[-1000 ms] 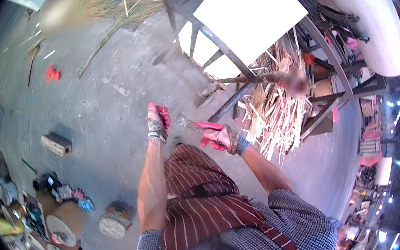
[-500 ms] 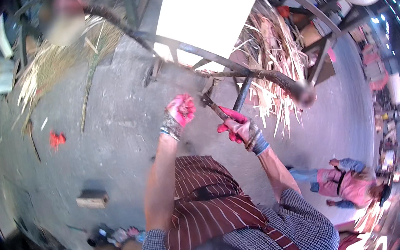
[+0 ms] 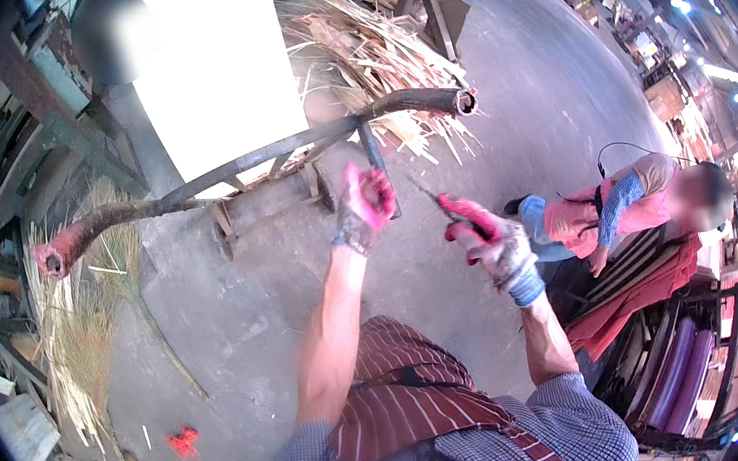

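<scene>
My left hand (image 3: 366,202), in a pink-and-grey work glove, is raised with its fingers curled in. What it holds, if anything, is hidden. My right hand (image 3: 493,239), gloved alike with a blue cuff, is closed round a thin dark hand tool (image 3: 427,192). The tool's narrow end points up and left, toward the space beside my left hand; its exact kind is unclear. Just beyond the left hand runs a long curved bar (image 3: 261,158) with thick hollow ends, on a metal stand with a leg (image 3: 372,148) close behind that hand.
A bright white panel (image 3: 224,74) lies beyond the bar. Split wood strips (image 3: 385,55) are heaped at far right, and broom-like stalks (image 3: 82,345) lie at left. A person in a pink apron (image 3: 608,212) is at right, near purple rolls (image 3: 682,377). Red scrap (image 3: 183,443) lies on the floor.
The view has turned, so the bar, panel and stalks appear further left and the person higher. Both hands sit slightly further right in view. My right hand keeps hold of the tool.
</scene>
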Available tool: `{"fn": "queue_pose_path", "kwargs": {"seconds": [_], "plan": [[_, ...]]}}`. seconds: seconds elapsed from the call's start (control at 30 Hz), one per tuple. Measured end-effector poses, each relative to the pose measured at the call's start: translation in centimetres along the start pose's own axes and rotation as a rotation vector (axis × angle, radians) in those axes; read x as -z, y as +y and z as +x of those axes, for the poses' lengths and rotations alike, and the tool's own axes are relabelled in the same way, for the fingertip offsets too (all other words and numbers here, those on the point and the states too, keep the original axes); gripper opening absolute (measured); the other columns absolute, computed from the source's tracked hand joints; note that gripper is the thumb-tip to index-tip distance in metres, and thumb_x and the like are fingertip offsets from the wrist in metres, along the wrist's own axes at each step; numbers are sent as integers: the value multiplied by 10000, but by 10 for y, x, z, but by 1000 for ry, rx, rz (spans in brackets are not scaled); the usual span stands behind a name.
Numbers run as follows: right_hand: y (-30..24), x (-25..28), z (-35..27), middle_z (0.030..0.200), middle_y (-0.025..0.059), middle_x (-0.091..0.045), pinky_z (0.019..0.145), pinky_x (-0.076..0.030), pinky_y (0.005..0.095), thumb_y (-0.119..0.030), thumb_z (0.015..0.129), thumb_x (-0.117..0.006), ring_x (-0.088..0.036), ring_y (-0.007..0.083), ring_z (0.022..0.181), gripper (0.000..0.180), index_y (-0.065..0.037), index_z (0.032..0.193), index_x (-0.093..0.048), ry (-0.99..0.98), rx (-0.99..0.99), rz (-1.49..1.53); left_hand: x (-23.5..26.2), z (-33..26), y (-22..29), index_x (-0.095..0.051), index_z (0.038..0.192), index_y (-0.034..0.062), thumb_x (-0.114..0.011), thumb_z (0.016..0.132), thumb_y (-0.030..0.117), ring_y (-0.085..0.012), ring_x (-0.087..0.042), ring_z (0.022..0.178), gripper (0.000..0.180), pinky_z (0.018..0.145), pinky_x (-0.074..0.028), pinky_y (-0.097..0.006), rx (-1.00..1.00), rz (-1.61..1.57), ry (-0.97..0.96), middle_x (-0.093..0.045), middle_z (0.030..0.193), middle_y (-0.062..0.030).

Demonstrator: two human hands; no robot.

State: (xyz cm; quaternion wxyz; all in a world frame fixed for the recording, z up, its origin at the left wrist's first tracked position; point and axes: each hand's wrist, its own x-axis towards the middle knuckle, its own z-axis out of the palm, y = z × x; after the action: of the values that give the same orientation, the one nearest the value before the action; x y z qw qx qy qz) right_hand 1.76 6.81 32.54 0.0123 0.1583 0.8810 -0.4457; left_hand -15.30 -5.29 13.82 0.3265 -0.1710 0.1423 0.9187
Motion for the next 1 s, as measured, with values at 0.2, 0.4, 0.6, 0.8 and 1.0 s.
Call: {"fn": "queue_pose_path", "kwargs": {"seconds": [0.2, 0.4, 0.6, 0.8, 1.0], "plan": [[-34, 38, -15, 770, 17, -663, 642, -504, 286, -136, 905, -620, -624, 121, 696, 387, -171, 1289, -650, 277, 201, -85, -88, 31, 18, -666, 1031, 50, -565, 837, 740, -295, -700, 819, 723, 764, -592, -432, 129, -142, -428, -728, 917, -100], [-56, 45, -19, 773, 119, -643, 645, -526, 380, -196, 861, -629, -666, 322, 720, 116, -128, 936, -687, 413, 265, -452, -116, 47, 14, -643, 1104, 70, -498, 801, 820, -323, -711, 822, 822, 715, -614, -484, 201, -193, -428, -731, 961, -109], [-88, 37, -14, 765, 87, -658, 663, -523, 329, -242, 936, -566, -657, 213, 687, 301, -75, 1165, -667, 420, 193, -587, -116, 65, 17, -659, 1111, 91, -503, 921, 639, -295, -712, 856, 600, 704, -622, -438, 190, -174, -397, -728, 1024, -88], [-111, -5, 4, 770, 111, -660, 635, -526, 431, -197, 869, -607, -665, 330, 702, 301, -237, 1164, -653, 549, 96, -728, -114, 62, 26, -665, 1105, 109, -514, 939, 588, -271, -694, 798, 530, 664, -596, -421, 235, -97, -601, -724, 940, -76], [-98, -54, 78, 841, 154, -693, 683, -537, 484, -219, 929, -555, -685, 359, 776, 274, -239, 1187, -645, 494, 4, -858, -123, 48, 22, -647, 1010, 51, -452, 958, 524, -322, -649, 749, 514, 703, -549, -466, 247, -84, -417, -691, 893, -124]]}}
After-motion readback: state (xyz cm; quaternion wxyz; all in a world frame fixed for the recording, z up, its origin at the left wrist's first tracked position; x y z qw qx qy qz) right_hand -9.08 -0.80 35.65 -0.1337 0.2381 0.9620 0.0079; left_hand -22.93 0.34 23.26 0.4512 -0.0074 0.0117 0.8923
